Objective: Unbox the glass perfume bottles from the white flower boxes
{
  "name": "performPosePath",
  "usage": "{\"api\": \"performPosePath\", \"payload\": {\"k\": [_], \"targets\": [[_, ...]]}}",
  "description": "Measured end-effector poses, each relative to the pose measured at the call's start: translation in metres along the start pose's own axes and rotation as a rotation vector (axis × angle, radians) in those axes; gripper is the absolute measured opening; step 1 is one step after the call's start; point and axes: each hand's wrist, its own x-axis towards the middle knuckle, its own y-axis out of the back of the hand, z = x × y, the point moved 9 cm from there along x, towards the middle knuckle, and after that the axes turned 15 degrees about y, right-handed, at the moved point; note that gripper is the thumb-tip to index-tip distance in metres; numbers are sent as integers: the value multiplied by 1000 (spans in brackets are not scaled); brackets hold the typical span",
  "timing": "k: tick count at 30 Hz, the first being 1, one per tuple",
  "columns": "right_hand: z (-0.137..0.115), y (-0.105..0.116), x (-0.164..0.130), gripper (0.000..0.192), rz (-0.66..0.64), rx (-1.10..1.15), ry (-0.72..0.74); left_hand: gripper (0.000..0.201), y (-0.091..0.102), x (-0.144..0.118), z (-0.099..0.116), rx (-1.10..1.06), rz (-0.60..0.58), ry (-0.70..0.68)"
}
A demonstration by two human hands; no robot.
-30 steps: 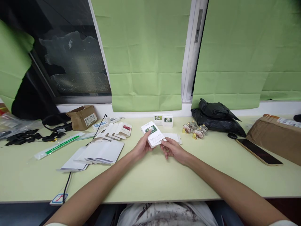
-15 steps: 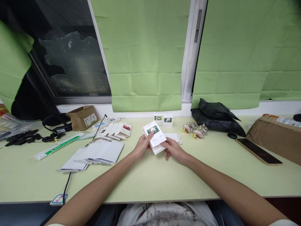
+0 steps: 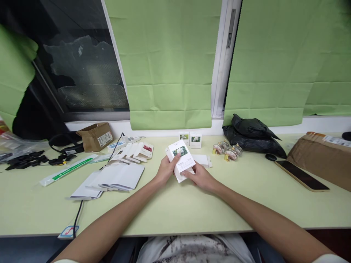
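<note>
**Both hands on a small white carton at mid-desk**

Toward the far edge of the pale green tabletop (image 3: 170,208) stand two small white boxes (image 3: 190,139) with flower pictures, a cluster of small glass bottles (image 3: 227,151) with gold caps to their right, then a black plastic bag (image 3: 252,137). A dark phone (image 3: 301,176) and a brown cardboard parcel (image 3: 320,155) lie near the right edge. Left of centre are flat white box blanks (image 3: 115,177), fanned out, a row of folded cartons (image 3: 137,150) beyond them, and a small open cardboard box (image 3: 95,136). Nothing lies between the hands and the near edge.

The white carton (image 3: 183,157) is held tilted just above the middle of the tabletop, its upper face showing a small white-flower picture on green; the printed lines beneath are too small to read. The left hand (image 3: 166,170) grips its left side, thumb on top. The right hand (image 3: 200,176) is closed around its lower right corner.
</note>
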Motion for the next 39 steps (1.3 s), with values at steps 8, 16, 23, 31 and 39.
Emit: {"api": "performPosePath", "payload": {"k": [8,16,23,31,39], "targets": [[9,-6,2,43,-17,176,-42,57,10,2,5,-57,81,0],[10,6,5,21,56,265,-89,62,13,7,2,-138,63,4],[7,4,3,26,60,270,-72,57,9,11,-2,-85,-34,57],[14,30,8,45,196,176,-72,57,-18,3,-15,66,-316,113],[7,39,12,44,179,230,-56,57,-18,-2,-3,78,-342,108]]}}
